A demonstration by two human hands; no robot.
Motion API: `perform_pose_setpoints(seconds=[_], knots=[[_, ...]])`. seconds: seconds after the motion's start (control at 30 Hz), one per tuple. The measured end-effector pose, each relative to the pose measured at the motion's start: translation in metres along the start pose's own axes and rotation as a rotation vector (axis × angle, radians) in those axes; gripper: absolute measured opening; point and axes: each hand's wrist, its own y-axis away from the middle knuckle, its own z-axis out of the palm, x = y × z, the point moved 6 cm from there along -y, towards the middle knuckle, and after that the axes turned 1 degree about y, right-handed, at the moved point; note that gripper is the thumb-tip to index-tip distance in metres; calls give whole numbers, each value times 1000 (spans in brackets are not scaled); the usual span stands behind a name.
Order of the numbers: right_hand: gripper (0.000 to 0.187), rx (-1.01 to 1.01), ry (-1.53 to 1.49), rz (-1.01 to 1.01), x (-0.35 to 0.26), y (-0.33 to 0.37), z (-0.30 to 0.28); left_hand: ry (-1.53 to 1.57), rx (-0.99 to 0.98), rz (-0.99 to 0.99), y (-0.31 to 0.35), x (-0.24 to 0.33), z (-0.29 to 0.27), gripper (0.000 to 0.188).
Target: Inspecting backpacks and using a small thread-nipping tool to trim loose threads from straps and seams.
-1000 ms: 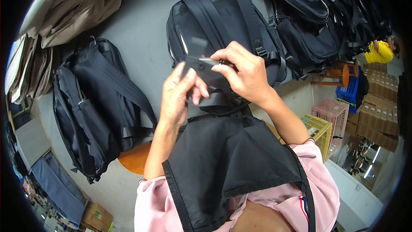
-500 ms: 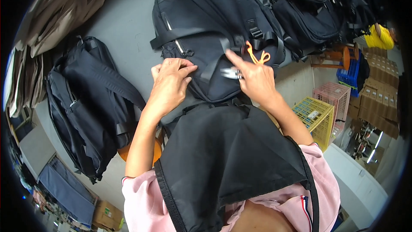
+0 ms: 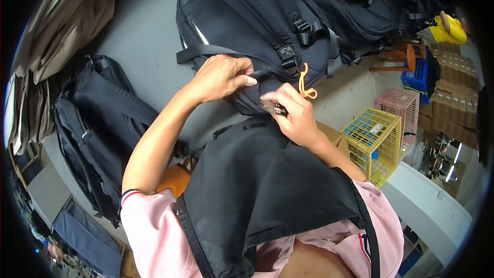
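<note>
In the head view, we see a black backpack point(image 3: 236, 25) lying far centre on a gray table point(image 3: 146, 36), its near end pinched in the left hand point(image 3: 221, 78), while the right hand point(image 3: 297, 116), nearer and to the right, clasps a small blurred tool point(image 3: 274, 107) beside an orange cord point(image 3: 304, 83).

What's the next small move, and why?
Probably ease the small metal tool toward the dark fabric at the left hand: that hand seems to pinch the black backpack there, and the right hand holds the tool close by; blur hides whether it touches.
</note>
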Motion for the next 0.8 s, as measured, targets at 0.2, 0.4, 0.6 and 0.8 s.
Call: perform_pose_setpoints(seconds=[0.2, 0.4, 0.6, 0.8], knots=[[26, 86, 43, 139, -4, 10, -32, 391, -116, -189, -17, -20, 13, 31], [21, 0, 371, -79, -20, -12, -36, 625, -172, -232, -21, -17, 19, 28], [15, -2, 368, -26, -7, -18, -38, 594, -131, -249, -20, -20, 20, 27], [22, -97, 363, -70, -13, -7, -51, 626, -153, -346, -17, -23, 24, 21]])
